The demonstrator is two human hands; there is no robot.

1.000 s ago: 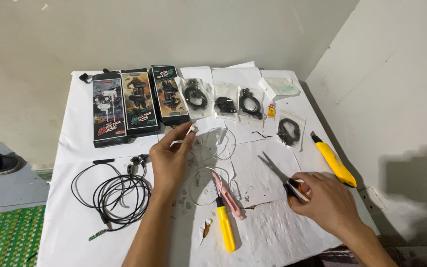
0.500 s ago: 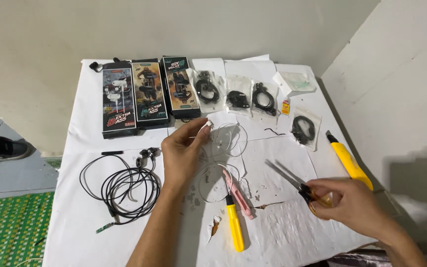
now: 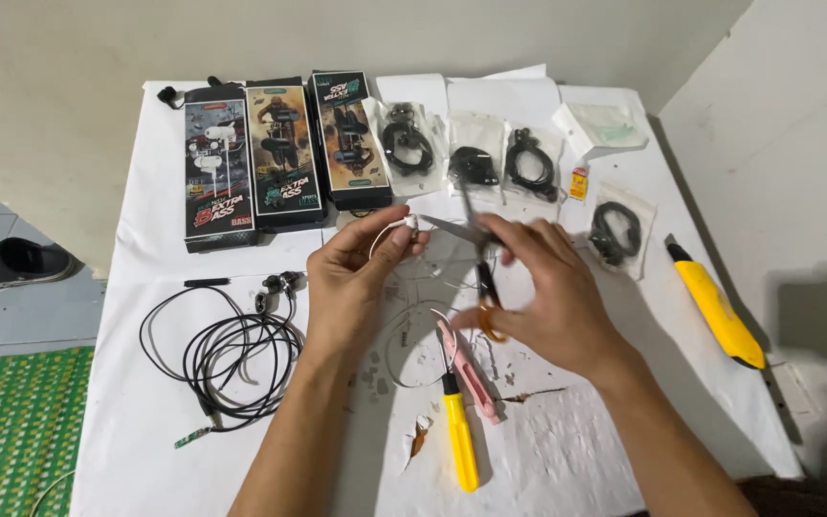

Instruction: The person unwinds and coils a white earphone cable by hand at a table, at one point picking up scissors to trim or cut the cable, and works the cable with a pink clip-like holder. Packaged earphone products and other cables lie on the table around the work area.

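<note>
White table (image 3: 193, 460), three boxes (image 3: 275, 153), two hands (image 3: 361, 278)

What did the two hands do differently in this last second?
The right hand lifted the scissors off the table's right side and swung them, blades open, up to the white earbud pinched in the left hand, which rose slightly. The black cable coil, yellow screwdriver, yellow knife and boxes stayed put.
</note>
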